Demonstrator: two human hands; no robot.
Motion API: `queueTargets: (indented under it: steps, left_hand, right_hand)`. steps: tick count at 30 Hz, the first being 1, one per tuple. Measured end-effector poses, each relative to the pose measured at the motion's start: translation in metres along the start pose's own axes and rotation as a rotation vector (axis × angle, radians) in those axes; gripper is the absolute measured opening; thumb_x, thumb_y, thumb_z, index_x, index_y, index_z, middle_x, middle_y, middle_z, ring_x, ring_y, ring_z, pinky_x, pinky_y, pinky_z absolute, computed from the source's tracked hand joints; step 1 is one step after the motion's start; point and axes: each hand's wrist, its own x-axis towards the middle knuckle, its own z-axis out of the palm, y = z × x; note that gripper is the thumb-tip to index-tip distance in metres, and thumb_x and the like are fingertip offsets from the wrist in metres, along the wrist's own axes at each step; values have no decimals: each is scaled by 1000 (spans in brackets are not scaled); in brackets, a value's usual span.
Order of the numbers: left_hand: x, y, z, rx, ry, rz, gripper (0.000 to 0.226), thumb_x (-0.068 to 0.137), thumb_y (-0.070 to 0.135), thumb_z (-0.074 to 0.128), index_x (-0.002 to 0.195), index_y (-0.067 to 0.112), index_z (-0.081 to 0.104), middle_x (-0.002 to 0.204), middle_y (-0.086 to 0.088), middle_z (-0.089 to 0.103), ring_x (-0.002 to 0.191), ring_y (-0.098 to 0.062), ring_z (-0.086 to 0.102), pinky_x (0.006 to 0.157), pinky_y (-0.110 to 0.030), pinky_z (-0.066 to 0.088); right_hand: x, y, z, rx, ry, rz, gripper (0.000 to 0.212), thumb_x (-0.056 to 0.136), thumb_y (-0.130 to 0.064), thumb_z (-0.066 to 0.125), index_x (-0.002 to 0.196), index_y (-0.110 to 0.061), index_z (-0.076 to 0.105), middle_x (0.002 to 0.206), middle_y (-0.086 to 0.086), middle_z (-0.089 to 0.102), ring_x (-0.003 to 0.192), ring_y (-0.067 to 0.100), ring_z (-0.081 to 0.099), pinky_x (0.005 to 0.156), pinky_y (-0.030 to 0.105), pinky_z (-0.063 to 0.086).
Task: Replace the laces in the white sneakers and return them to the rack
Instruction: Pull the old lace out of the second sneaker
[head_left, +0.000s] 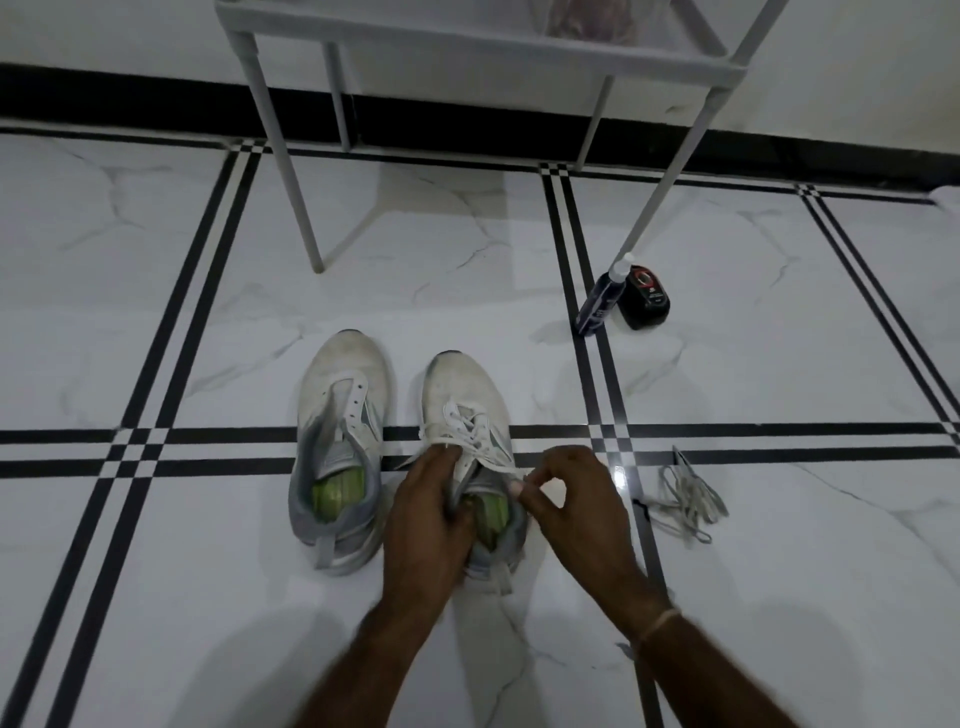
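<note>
On the glossy white marble-pattern floor (779, 571), crossed by bands of thin black stripes, two scuffed white mesh sneakers sit side by side, toes toward the wall. The unlaced sneaker (340, 415) shows bare eyelets and a green insole. Just beside it, the part-laced sneaker (462, 389) carries a flat white lace (470, 434) criss-crossed over its tongue. The left hand (426, 519) grips that shoe at the tongue, fingers curled into the opening. The right hand (576, 514) pinches the lace's free end between thumb and forefinger. A limp tangle of greyish loose laces (688, 501) lies near on the right. Farther off, a slim dark bottle (597, 304) and a squat black container (647, 301) stand together at the foot of the pale tubular rack (291, 171), which stands before a black skirting (130, 98). Wide tile stretches left of the shoes.
</note>
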Motion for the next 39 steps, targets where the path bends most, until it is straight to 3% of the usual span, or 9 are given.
queueTargets:
  steps: [5, 9, 15, 20, 26, 28, 30, 33, 39]
  left_hand:
    - [11, 1, -2, -123, 30, -33, 40, 82, 36, 75, 119, 24, 68, 120, 12, 67, 113, -9, 61, 96, -45, 55]
    - [16, -2, 0, -193, 32, -39, 38, 81, 39, 75, 117, 28, 69, 119, 14, 67, 115, -6, 62, 95, -47, 55]
    - [18, -4, 2, -168, 45, -34, 34, 81, 40, 74, 114, 33, 68, 115, 18, 66, 112, -6, 62, 91, -45, 57]
    - [18, -1, 1, -116, 48, -12, 28, 81, 38, 72, 108, 36, 63, 109, 19, 66, 107, -7, 62, 83, -44, 58]
    - [25, 8, 1, -107, 30, -19, 25, 86, 42, 75, 109, 36, 66, 106, 18, 68, 101, -2, 63, 82, -37, 57]
    - [28, 13, 3, -98, 60, -19, 20, 89, 44, 69, 107, 33, 69, 100, 16, 70, 94, -6, 65, 80, -40, 57]
    - [32, 14, 5, -156, 102, -82, 15, 91, 39, 70, 100, 29, 73, 92, 12, 74, 88, -8, 68, 80, -43, 58]
    - [36, 10, 5, -344, 109, -212, 7, 88, 30, 74, 92, 24, 76, 86, 6, 77, 86, -14, 73, 82, -48, 59]
    - [32, 14, 0, -492, 93, -302, 7, 92, 10, 71, 93, 15, 74, 86, -1, 79, 88, -20, 75, 84, -42, 59]
  right_hand:
    - [26, -13, -24, 118, -83, -60, 19, 98, -38, 65, 83, -26, 60, 77, -11, 65, 78, 5, 63, 70, 18, 48]
    - [39, -13, -19, 75, -247, -181, 16, 93, -36, 69, 108, -29, 67, 102, -16, 68, 93, 2, 64, 82, 32, 57]
    - [34, -13, -19, -80, -192, -205, 15, 87, -37, 78, 97, -34, 67, 89, -18, 68, 84, 0, 64, 69, 15, 48]
    - [41, -23, -26, -215, -150, -375, 13, 95, -32, 64, 87, -23, 68, 79, -10, 65, 73, 8, 58, 66, 36, 52]
    - [82, -61, -38, 105, -471, -132, 40, 98, -44, 63, 78, -11, 69, 71, 7, 71, 67, 23, 68, 68, 46, 59]
    - [92, -69, -38, 448, -600, -4, 36, 104, -35, 57, 96, -4, 72, 88, 21, 74, 73, 28, 69, 65, 37, 60]
    - [96, -65, -33, 600, -503, 79, 26, 105, -24, 57, 105, -3, 72, 96, 20, 76, 78, 23, 71, 68, 31, 58]
    - [92, -41, -19, 381, -353, 58, 10, 92, -19, 73, 90, -8, 74, 82, 11, 76, 72, 18, 71, 70, 39, 62]
    - [80, -40, -10, 247, -457, 32, 10, 80, -24, 86, 84, -17, 80, 72, -10, 74, 69, -1, 68, 66, 14, 48]
